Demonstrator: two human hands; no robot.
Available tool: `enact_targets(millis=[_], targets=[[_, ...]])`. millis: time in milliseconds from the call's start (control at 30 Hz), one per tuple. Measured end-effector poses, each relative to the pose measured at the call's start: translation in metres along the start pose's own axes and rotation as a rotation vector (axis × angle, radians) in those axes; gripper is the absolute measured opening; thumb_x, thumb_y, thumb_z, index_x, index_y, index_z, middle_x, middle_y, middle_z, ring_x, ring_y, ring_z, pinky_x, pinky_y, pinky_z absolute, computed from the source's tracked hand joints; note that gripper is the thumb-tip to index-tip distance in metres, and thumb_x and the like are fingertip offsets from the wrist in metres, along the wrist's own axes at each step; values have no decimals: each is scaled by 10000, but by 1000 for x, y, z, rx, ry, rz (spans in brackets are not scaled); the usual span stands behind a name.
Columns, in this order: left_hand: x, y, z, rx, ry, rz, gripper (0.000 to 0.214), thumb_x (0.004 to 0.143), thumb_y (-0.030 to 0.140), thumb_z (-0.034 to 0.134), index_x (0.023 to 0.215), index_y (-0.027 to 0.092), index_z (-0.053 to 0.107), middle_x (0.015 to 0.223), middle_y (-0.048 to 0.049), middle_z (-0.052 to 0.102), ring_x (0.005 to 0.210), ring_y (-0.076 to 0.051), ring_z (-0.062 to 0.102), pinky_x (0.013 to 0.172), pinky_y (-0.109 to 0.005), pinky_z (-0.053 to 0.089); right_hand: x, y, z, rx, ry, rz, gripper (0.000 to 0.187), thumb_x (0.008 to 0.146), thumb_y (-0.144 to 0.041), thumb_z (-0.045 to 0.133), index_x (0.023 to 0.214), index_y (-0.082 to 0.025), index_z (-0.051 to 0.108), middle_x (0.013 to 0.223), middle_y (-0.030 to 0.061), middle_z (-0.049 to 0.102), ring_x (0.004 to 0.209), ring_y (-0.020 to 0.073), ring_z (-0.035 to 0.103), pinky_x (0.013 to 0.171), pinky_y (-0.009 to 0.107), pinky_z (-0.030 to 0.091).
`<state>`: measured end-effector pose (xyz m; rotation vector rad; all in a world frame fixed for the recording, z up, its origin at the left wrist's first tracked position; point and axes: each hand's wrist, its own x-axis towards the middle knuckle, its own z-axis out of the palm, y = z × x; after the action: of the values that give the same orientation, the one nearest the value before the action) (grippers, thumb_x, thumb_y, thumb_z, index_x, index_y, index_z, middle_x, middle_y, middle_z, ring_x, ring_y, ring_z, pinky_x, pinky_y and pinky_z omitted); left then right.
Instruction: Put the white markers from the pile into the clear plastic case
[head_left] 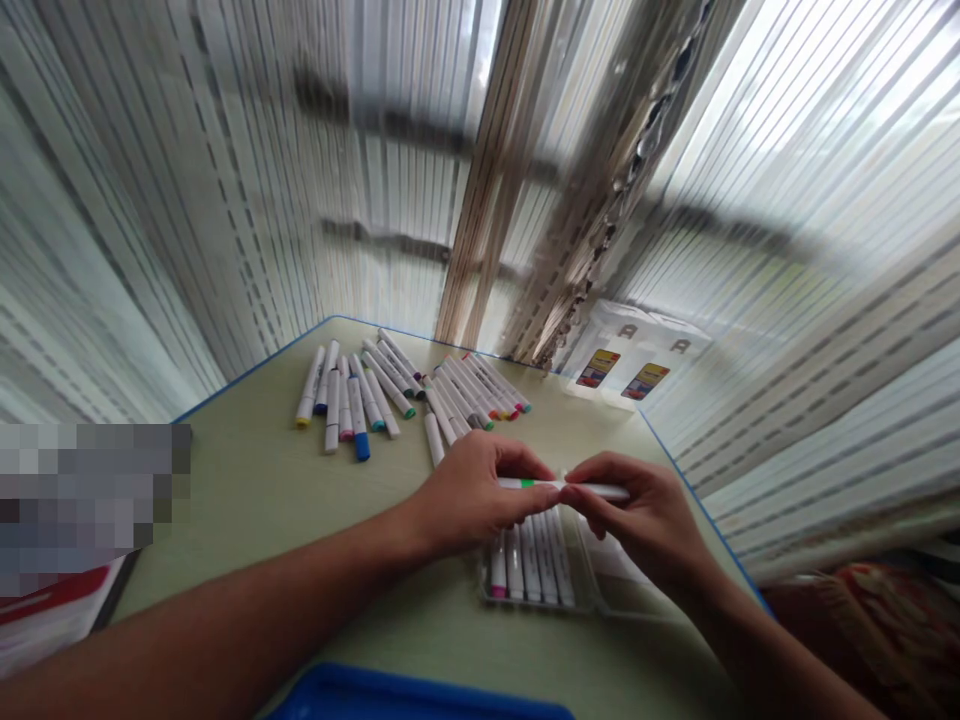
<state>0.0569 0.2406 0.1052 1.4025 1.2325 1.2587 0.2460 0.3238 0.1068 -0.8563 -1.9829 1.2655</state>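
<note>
A white marker with a green band [528,483] lies level between my two hands, above an open clear case [587,600]. My left hand [469,490] is closed on its left part, thumb and fingers pinching it. On its right part my right hand [637,505] is closed, and both hands' fingertips meet near the middle. Beneath them, several white markers [536,565] lie side by side in the left half of the case, one with a pink end. The case's right half is partly hidden by my right hand.
Loose white markers with coloured ends [360,395] lie in a spread at the back of the table [247,480]. Two clear cases with labels [622,360] stand at the back right. A blue tray edge [420,695] shows in front. Curtains [390,200] hang behind.
</note>
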Motion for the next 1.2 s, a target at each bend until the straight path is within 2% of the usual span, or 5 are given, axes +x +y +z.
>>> enact_targets(millis=[300,633,800,967,1200], targets=[[0,5,-1,27,-6,0,325,801,374,689,964,106,771,767,-83,722,566,-122,556,535,-220,441,1,-4,-2,43,-47,-37,218,737,-358,799,771,-148,750,632,47,684,432,99,514,400,213,402],[4,1,-7,39,122,64,346,849,426,632,830,101,750,559,-11,588,487,-91,473,490,-209,359,2,-2,-4,425,63,92,330,736,-443,767,947,-192,798,715,139,739,415,123,497,337,237,399],[6,-6,-6,-144,149,83,369,846,462,636,862,99,695,668,-44,642,478,-67,462,457,-193,359,4,2,-8,382,158,178,327,651,-484,793,866,-239,812,724,166,728,419,149,481,300,276,373],[9,-10,-6,-312,188,84,315,874,400,604,913,93,668,717,-69,669,454,-54,455,433,-184,399,9,9,-12,385,190,188,268,761,-489,715,883,-269,809,769,184,709,431,112,455,334,309,280],[8,1,-7,-368,201,6,275,906,235,507,1039,68,680,810,-95,689,468,-61,492,447,-202,432,12,-5,-5,452,297,163,256,696,-415,780,818,-190,794,709,115,709,406,86,439,333,236,309]])
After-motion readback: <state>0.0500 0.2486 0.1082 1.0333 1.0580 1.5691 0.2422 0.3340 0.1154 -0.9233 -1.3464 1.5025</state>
